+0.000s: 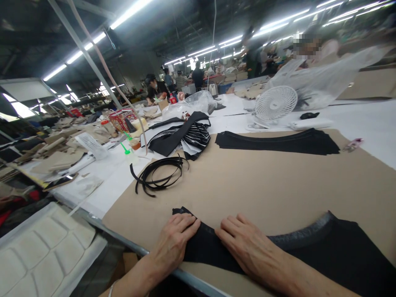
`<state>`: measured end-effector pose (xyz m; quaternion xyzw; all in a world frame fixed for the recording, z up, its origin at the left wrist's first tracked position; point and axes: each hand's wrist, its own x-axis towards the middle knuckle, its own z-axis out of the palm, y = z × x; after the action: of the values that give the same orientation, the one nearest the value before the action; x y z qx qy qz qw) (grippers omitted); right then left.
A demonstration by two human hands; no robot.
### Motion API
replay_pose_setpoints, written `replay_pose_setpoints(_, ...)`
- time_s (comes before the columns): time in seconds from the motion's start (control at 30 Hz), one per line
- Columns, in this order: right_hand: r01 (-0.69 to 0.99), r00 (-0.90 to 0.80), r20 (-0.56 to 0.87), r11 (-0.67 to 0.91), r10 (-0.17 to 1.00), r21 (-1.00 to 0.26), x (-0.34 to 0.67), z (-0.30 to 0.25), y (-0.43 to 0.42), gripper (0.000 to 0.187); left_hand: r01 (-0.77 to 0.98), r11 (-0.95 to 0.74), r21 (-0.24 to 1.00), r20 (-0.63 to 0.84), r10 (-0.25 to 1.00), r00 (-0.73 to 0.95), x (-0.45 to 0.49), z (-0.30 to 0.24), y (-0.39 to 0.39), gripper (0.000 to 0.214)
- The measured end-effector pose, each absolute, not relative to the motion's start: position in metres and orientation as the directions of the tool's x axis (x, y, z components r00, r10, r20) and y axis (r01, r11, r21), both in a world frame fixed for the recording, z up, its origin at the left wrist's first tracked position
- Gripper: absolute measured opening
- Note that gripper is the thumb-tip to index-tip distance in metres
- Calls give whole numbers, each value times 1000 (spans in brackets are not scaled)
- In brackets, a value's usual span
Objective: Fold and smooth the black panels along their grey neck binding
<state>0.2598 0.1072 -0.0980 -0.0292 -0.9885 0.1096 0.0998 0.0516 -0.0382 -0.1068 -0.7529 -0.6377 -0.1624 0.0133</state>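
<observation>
Both of my hands lie flat on a piece of black fabric (pixel 340 251) at the near edge of the table. My left hand (pixel 177 241) presses its left corner with the fingers stretched out. My right hand (pixel 247 243) rests just beside it, fingers spread on the cloth. The fabric lies on a large sheet of brown paper (pixel 262 181) and runs off to the right, with a curved grey edge along its top.
A bundle of black strips (pixel 159 175) lies ahead on the left. Beyond are folded black and striped pieces (pixel 182 138), a stack of black cut pieces (pixel 278 142), a small white fan (pixel 274 104) and clear plastic bags (pixel 192 103). Other people work at far tables.
</observation>
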Motion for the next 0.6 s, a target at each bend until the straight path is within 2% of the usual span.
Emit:
replay_pose_setpoints(0.07, 33, -979, 191, 977, 75, -212, 260, -99, 107, 16, 961, -185, 204, 258, 958, 130, 51, -105, -38, 41)
replay_pose_setpoints(0.2, 31, -979, 191, 980, 69, -198, 261, -98, 107, 16, 929, -149, 340, 298, 953, 44, 52, -102, -35, 33)
replay_pose_setpoints(0.27, 26, -979, 192, 980, 65, -196, 261, -98, 107, 16, 923, -126, 363, 307, 952, 9, 54, -102, -35, 33)
replay_pose_setpoints(0.5, 34, -982, 174, 978, 71, -207, 259, -93, 108, 15, 952, -208, 226, 343, 931, 122, 53, -104, -38, 36)
replay_pose_setpoints(0.6, 92, -976, 165, 954, 143, -285, 261, -92, 108, 13, 966, -103, 238, 389, 921, 2, 62, -99, -35, 32)
